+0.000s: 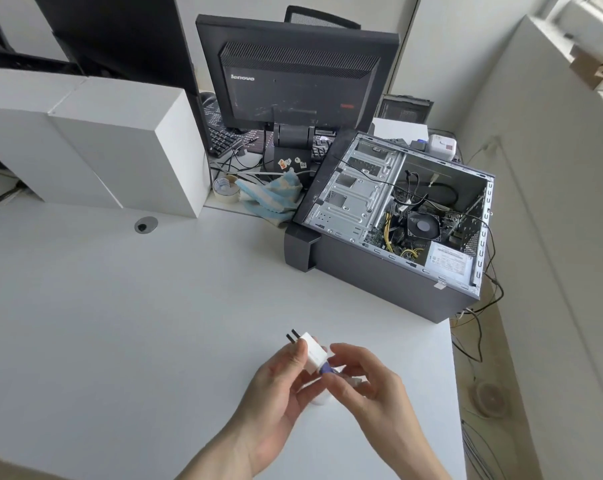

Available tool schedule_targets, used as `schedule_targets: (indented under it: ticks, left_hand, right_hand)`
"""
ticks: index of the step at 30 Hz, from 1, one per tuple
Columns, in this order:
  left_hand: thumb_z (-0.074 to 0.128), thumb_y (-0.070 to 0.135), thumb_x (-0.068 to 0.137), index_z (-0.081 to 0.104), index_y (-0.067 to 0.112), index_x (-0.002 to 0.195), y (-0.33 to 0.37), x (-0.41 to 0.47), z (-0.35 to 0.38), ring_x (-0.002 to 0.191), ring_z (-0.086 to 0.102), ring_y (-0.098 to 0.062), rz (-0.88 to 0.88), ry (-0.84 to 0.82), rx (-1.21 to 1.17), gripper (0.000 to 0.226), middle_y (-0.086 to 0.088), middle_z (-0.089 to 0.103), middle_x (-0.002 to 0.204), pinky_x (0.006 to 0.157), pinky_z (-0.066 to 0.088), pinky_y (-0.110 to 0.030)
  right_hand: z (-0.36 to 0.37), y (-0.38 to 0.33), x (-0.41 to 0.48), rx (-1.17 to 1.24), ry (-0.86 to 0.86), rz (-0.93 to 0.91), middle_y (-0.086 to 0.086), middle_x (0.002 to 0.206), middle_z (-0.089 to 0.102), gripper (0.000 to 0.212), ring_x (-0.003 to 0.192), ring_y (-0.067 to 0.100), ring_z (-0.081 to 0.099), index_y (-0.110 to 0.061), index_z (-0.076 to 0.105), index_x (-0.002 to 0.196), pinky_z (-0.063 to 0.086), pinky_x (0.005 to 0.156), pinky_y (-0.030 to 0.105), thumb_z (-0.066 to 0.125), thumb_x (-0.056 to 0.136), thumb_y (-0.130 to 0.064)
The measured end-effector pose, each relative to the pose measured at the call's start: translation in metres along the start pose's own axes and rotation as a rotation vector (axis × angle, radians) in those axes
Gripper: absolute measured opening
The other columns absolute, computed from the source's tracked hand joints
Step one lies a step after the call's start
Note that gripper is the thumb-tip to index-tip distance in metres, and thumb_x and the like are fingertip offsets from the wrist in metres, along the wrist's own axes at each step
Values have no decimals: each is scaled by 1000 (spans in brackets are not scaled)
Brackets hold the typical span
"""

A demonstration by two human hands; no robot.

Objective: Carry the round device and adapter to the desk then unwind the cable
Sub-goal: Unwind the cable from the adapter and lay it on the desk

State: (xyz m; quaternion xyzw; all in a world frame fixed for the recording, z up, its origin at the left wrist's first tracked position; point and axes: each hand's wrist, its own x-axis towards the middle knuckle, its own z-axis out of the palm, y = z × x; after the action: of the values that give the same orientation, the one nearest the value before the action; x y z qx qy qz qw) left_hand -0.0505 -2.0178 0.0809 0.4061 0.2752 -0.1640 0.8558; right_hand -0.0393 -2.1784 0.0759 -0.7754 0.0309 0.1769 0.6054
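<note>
A white power adapter with two black prongs pointing up-left is held over the white desk. My left hand grips the adapter from the left side. My right hand pinches a purple plug at the adapter's lower end, and a bit of white cable shows by its fingers. A white rounded part, probably the round device, peeks out below between my palms; most of it is hidden.
An open grey computer case lies on its side at the desk's right back. Behind it stands a black monitor. White boxes, a tape roll and a blue cloth sit at the back. The desk's right edge drops to a cable-strewn floor.
</note>
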Motion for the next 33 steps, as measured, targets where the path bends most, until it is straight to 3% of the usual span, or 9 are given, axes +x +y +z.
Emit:
schedule_targets:
  ticks: [6, 9, 15, 21, 27, 33]
  left_hand:
    - [64, 32, 82, 67, -4, 118, 5, 2, -5, 95, 72, -23, 5, 57, -115, 52, -18, 72, 111, 89, 60, -31]
    - [64, 32, 82, 65, -7, 120, 6, 0, -5, 100, 69, -24, -6, 58, -125, 55, -18, 71, 110, 93, 58, -31]
    - [64, 30, 84, 64, -7, 121, 5, 0, -5, 96, 71, -23, -23, 61, -164, 53, -19, 72, 110, 92, 59, -31]
    - [63, 32, 84, 68, -3, 116, 5, -1, -3, 93, 72, -22, -46, 42, -163, 47, -19, 72, 113, 94, 58, -32]
    - [62, 30, 87, 70, -2, 113, 5, -4, 3, 95, 73, -24, -78, 33, -175, 42, -23, 68, 127, 93, 58, -32]
    - [64, 31, 83, 71, 1, 111, 4, -7, 9, 100, 72, -25, -85, 4, -157, 42, -21, 70, 125, 97, 56, -33]
  right_hand:
    - [-10, 8, -3, 138, 14, 73, 2, 99, 77, 24, 80, 14, 69, -27, 77, 106, 58, 70, 35, 79, 82, -26]
    - [-10, 6, -2, 246, 19, 129, 13, 96, 77, 28, 76, 15, 70, -20, 79, 105, 59, 66, 32, 79, 79, -31]
    - [-7, 2, 0, 482, -42, 268, 10, 98, 75, 39, 84, 27, 70, -12, 80, 106, 57, 69, 38, 71, 80, -40]
    - [-6, -3, 2, 644, -89, 351, 14, 92, 71, 45, 79, 27, 71, 1, 74, 110, 59, 62, 33, 73, 78, -30]
    - [-8, -3, 3, 688, -101, 382, 17, 93, 71, 41, 76, 22, 72, 4, 72, 113, 59, 62, 30, 73, 82, -23]
    - [-10, -1, 2, 653, -106, 382, 13, 86, 69, 37, 70, 17, 67, 5, 73, 108, 56, 58, 25, 77, 79, -17]
